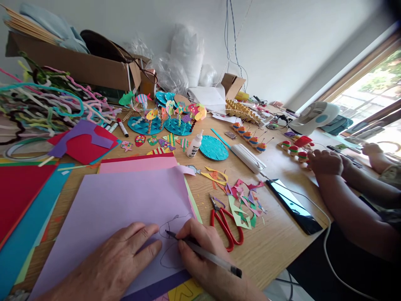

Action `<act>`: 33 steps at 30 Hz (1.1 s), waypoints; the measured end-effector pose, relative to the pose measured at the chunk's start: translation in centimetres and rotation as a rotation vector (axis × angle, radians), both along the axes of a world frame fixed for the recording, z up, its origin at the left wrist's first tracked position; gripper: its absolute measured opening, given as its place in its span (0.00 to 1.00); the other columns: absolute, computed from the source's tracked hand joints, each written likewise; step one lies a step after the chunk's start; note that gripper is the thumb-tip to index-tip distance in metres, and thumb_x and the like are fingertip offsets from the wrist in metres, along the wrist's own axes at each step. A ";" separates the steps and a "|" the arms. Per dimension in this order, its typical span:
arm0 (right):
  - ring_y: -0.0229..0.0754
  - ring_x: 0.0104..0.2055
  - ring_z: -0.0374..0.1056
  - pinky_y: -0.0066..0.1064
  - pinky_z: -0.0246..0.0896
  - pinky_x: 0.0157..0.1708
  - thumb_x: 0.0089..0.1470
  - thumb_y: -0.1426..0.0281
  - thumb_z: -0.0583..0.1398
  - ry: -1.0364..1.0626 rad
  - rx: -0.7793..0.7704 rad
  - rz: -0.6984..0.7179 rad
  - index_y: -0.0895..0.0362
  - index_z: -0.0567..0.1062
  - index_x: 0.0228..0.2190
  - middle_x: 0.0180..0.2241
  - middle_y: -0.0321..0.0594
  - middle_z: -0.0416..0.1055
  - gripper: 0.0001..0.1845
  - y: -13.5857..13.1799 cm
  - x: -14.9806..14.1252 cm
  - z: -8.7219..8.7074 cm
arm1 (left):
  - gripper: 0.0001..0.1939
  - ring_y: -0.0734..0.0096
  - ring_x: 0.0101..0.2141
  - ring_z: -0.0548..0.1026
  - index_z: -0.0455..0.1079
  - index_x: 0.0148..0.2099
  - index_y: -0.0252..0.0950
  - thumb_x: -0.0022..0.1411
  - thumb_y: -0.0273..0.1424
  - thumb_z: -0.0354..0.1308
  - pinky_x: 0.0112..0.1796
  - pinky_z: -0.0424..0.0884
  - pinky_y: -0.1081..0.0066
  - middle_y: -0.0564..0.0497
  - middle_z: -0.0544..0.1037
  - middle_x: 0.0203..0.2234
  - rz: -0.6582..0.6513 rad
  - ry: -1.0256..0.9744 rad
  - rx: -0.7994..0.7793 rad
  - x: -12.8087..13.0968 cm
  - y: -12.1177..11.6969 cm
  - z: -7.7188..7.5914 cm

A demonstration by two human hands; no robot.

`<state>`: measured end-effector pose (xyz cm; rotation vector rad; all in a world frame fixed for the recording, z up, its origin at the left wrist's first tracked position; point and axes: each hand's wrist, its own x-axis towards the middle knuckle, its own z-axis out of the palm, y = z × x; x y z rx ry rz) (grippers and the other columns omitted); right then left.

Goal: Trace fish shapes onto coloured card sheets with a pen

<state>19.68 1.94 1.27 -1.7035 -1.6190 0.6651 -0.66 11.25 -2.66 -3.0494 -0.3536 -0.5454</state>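
A lilac sheet of paper lies in front of me on the wooden table. My left hand rests flat on it, fingers spread. My right hand pinches a pen whose tip touches the sheet. A thin curved black outline is drawn there, just beyond the pen tip. Red-handled scissors lie shut to the right of my right hand, beside coloured paper scraps.
Stacked coloured sheets lie left, pipe cleaners and a cardboard box behind. Paper fish crafts, a glue bottle and a teal disc sit mid-table. A phone lies right, near another person's arms.
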 end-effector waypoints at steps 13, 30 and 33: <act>0.34 0.24 0.65 0.21 0.58 0.24 0.46 0.77 0.52 0.014 0.017 0.012 0.54 0.67 0.28 0.23 0.32 0.69 0.07 -0.1 0.0 -0.1 | 0.29 0.67 0.47 0.69 0.68 0.53 0.43 0.53 0.14 0.45 0.47 0.69 0.72 0.53 0.72 0.50 -0.022 0.009 -0.004 -0.2 0.4 0.2; 0.34 0.24 0.65 0.21 0.57 0.23 0.46 0.77 0.52 0.014 0.001 0.001 0.54 0.67 0.28 0.23 0.32 0.69 0.07 0.0 0.1 0.0 | 0.29 0.66 0.48 0.68 0.68 0.53 0.43 0.52 0.15 0.45 0.47 0.69 0.72 0.53 0.72 0.51 -0.037 0.002 0.012 -0.2 0.4 0.2; 0.34 0.24 0.65 0.21 0.57 0.23 0.46 0.77 0.52 0.011 -0.007 0.000 0.54 0.67 0.28 0.24 0.32 0.69 0.08 0.0 0.1 0.1 | 0.29 0.65 0.48 0.68 0.67 0.54 0.43 0.52 0.16 0.46 0.47 0.69 0.72 0.53 0.71 0.51 -0.038 0.006 0.013 -0.3 0.4 0.1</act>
